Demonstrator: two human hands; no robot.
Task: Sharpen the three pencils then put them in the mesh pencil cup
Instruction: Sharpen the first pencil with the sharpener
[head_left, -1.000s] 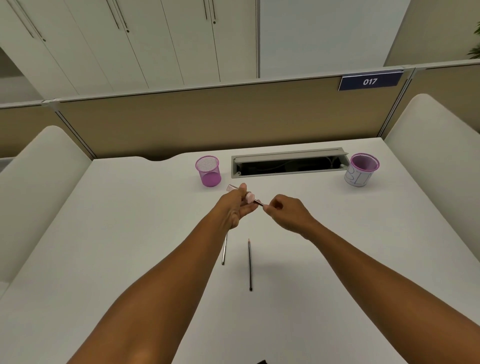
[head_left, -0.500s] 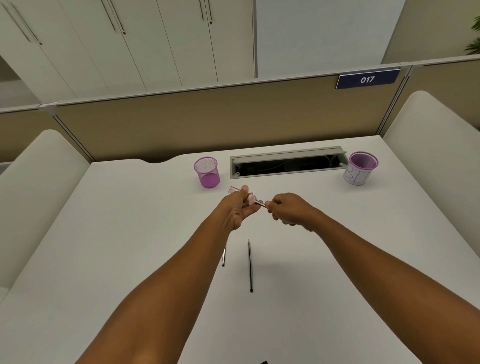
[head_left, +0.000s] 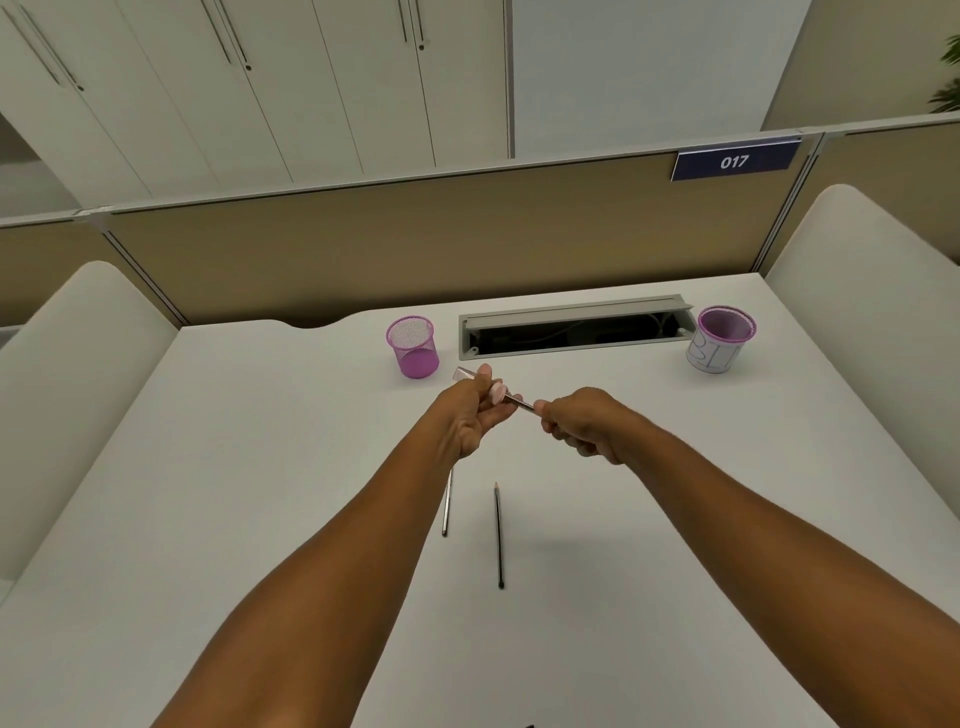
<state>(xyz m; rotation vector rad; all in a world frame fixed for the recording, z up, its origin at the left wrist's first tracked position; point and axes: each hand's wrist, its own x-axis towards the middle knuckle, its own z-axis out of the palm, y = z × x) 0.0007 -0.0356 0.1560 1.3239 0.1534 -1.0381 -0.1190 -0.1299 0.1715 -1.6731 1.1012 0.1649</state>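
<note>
Fingers (head_left: 563, 434) of right hand (head_left: 587, 423) curling round one end of held pencil (head_left: 521, 402), pinching it at thumb and forefinger. Fingers of left hand (head_left: 470, 415) gripping pink sharpener (head_left: 497, 393), its clear end (head_left: 464, 373) sticking out past the thumb; pencil's other end sitting in the sharpener. Both hands hovering above white desk (head_left: 260, 467), close together, joined only by the short visible stretch of pencil.

Nearer than the hands, lying on the desk: dark pencil (head_left: 498, 535), point facing away, roughly lengthwise; just left of it, well apart, silver-grey pencil (head_left: 447, 504), upper end passing behind left wrist.

Beyond the hands: pink mesh pencil cup (head_left: 413, 345) standing upright on the desk, left of grey cable tray (head_left: 574, 330), lid open, cables showing inside. Right of tray, second cup (head_left: 719, 338), purple rim, white wrap with handwritten marks, not legible.

Farther back: tan partition (head_left: 415, 239) carrying blue plate (head_left: 734, 162) reading 017; white cabinets (head_left: 260, 78) behind.
</note>
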